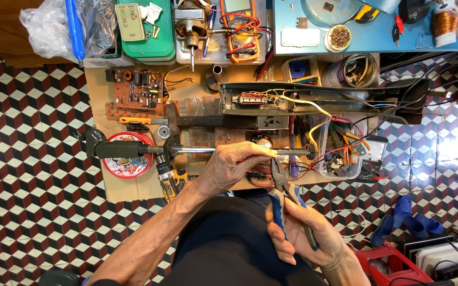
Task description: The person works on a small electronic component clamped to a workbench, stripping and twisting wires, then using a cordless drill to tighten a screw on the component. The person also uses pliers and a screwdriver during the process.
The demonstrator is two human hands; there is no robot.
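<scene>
Furthest left on the cardboard sheet (133, 193), a round red tin lid (128, 154) lay beneath the dark handle of a long metal shaft (218, 151) that ran rightwards across the sheet. A yellow-and-black cordless drill (172, 180) lay just below it. Your left hand (231, 165) was closed over the shaft, fingertips pressed together near the plier tips, perhaps pinching a small part, though that was too small to tell. To its right, your right hand (306, 233) was wrapped around the blue-handled pliers (284, 198), whose jaws pointed up towards the shaft. Above, a long grey housing (314, 98) showed yellow and white wires. Further right stood a clear plastic tub (345, 153) of tools.
</scene>
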